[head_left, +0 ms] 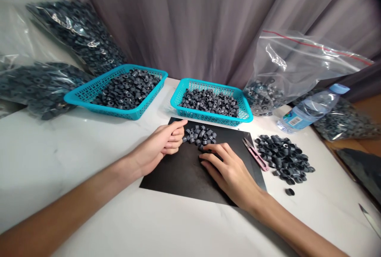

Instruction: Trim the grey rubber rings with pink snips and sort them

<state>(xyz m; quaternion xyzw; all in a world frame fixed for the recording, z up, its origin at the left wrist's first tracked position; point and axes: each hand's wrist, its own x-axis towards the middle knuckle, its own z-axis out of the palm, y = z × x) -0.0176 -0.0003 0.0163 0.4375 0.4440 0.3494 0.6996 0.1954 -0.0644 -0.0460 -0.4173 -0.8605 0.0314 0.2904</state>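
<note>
A black mat [181, 173] lies on the white table, with a small heap of grey plastic rings [200, 135] at its far edge. My left hand [162, 146] rests on the mat's left corner with its fingers curled together, just left of the heap; anything inside them is hidden. My right hand [226, 167] lies palm down on the mat, fingers spread, fingertips touching the near rings of the heap. Pink thread snips [255, 154] lie on the mat's right edge.
Two turquoise baskets [89, 92] [181, 90] full of grey rings stand behind the mat. A loose pile of rings [284, 158] lies to the right, a water bottle [309, 108] behind it. Clear bags of rings sit at the left [41, 84] and right [285, 70]. A curtain hangs behind.
</note>
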